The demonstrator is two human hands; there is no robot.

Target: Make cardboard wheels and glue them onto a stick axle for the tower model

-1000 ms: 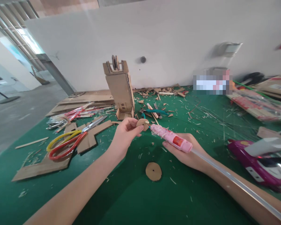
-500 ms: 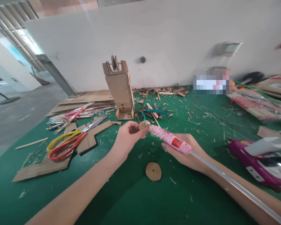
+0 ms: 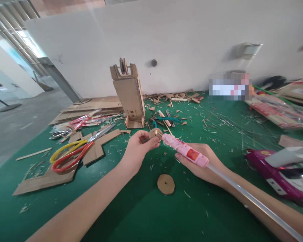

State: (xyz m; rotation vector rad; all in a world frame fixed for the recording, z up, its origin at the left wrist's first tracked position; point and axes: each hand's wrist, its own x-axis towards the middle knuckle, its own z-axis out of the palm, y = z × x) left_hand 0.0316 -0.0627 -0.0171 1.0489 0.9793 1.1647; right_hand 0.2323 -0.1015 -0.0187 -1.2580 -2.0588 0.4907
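Between thumb and fingers, my left hand [image 3: 138, 148] pinches a small cardboard disc [image 3: 154, 133] that has a short pale stub at its middle. My right hand [image 3: 202, 163] is wrapped round a pink hot glue gun [image 3: 185, 150], its nozzle pointing left at the disc's face. From the gun's rear a long clear glue stick [image 3: 257, 203] runs back over my right forearm. Whether the nozzle tip touches the disc I cannot tell. A larger cardboard disc [image 3: 166, 184] with a small centre hole lies flat on the green table below my hands.
A cardboard tower [image 3: 129, 97] with small wheels on top stands behind my left hand. Teal-handled pliers [image 3: 169, 119] lie beyond the disc. Scissors [image 3: 73, 153] rest on cardboard scraps at left. A purple device [image 3: 270, 171] sits at right. Cardboard bits [image 3: 176, 97] line the white wall.
The glue gun has shifted slightly right, its nozzle drawn back a little from the disc's centre. The disc is tilted a bit, and the pale stub now shows. Both hands keep their grip.
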